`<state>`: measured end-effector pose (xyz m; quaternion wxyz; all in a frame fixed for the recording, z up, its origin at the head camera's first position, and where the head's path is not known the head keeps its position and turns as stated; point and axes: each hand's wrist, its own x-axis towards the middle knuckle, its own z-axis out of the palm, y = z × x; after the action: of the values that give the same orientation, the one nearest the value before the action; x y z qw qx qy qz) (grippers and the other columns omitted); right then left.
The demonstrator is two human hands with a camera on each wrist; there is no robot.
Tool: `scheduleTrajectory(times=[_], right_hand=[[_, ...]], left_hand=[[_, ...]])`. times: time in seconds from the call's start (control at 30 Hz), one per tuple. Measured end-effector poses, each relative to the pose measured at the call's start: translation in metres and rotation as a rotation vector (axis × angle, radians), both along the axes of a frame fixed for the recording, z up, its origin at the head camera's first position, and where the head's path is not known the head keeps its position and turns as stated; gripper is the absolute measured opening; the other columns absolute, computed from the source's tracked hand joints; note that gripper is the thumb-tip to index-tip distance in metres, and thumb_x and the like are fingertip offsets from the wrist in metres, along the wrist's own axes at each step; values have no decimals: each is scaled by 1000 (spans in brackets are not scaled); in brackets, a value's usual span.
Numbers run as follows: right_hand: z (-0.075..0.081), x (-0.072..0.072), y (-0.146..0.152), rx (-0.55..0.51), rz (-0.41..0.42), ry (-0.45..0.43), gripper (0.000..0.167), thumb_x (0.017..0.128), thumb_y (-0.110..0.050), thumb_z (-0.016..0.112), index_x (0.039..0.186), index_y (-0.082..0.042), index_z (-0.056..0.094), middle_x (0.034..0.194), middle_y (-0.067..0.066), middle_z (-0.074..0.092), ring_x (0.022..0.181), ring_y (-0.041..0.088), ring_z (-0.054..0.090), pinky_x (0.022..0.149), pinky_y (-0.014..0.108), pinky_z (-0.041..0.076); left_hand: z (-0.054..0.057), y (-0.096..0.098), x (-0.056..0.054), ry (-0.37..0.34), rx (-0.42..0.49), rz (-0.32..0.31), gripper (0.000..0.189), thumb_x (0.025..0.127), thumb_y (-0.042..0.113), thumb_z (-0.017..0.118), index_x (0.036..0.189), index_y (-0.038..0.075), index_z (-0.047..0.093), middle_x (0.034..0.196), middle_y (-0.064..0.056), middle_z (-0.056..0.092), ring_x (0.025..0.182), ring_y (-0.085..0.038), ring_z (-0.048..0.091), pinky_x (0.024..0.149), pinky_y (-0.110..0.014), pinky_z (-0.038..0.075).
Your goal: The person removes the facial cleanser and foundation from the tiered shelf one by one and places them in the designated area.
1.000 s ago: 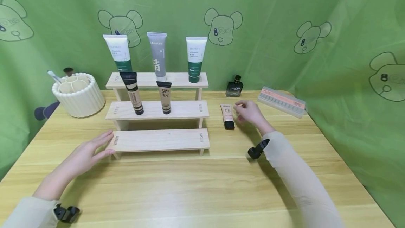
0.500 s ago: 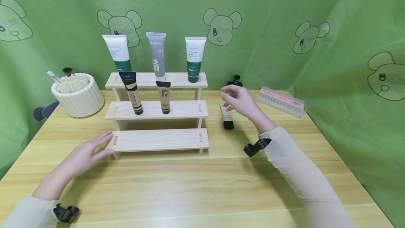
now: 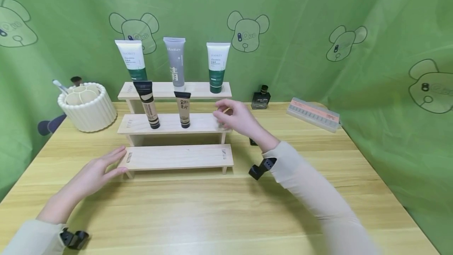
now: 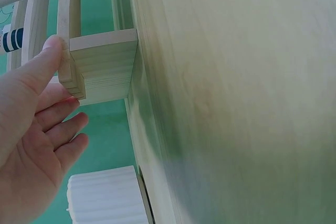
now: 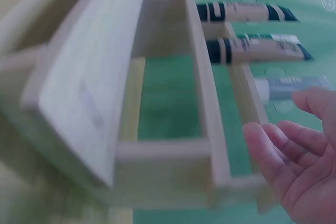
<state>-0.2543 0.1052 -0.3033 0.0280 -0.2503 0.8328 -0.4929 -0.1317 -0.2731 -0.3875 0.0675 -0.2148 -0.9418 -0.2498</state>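
A three-tier wooden display shelf [image 3: 178,156] stands on the table. At the left end of its lowest board, my left hand [image 3: 94,176] holds on, thumb at the front corner and fingers alongside. Nothing is in my right hand [image 3: 238,120], which hovers by the middle board's right end with fingers loosely bent and thumb apart. Two beige tubes, one taller [image 3: 150,109] and one shorter [image 3: 184,110], stand on the middle board. The top board bears a grey tube [image 3: 175,64] between two white-and-green tubes. Behind my right wrist shows the black cap [image 3: 253,142] of a lying tube.
A black perfume bottle [image 3: 260,98] stands at the back, right of the shelf. Farther right lies a flat clear case [image 3: 313,114] with a pink label. At the back left is a white ribbed holder [image 3: 90,109] with brushes. A green curtain [image 3: 293,7] hangs behind.
My right hand has moved left from beside the lying BB tube, passing the perfume bottle, to the shelf's right end. The left hand and the standing tubes have kept their places.
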Motion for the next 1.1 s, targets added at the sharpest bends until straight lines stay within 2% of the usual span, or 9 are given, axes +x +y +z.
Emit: scheduleTrajectory(times=[0.17, 0.43, 0.7, 1.1], right_hand=[[-8, 3, -23, -14, 36, -12, 30, 87, -10, 64, 114, 1, 58, 90, 10, 60, 71, 23, 61, 59, 29, 57], [-7, 7, -49, -30, 58, -8, 31, 87, -8, 64, 115, 2, 57, 93, 11, 60, 78, 20, 60, 61, 26, 56], [-11, 4, -63, -56, 23, -13, 32, 85, -7, 67, 114, 1, 58, 95, 11, 60, 81, 20, 60, 58, 26, 56], [-15, 0, -72, -69, 4, -17, 26, 84, -8, 68, 107, 2, 60, 93, 11, 60, 77, 20, 61, 56, 26, 56]], left_hand=[[0, 1, 0, -3, 4, -2, 56, 88, 26, 63, 128, -11, 46, 133, -30, 39, 116, -50, 40, 92, -62, 34], [-1, 1, 0, -18, 7, 5, 57, 89, 26, 62, 129, -10, 45, 134, -30, 38, 117, -50, 38, 93, -62, 33], [1, 1, 1, -53, 6, 19, 59, 89, 28, 61, 130, -10, 43, 136, -29, 36, 119, -50, 36, 95, -62, 31], [2, 1, 1, -36, 8, 13, 57, 89, 27, 62, 129, -10, 45, 135, -29, 38, 117, -50, 38, 94, -62, 32]])
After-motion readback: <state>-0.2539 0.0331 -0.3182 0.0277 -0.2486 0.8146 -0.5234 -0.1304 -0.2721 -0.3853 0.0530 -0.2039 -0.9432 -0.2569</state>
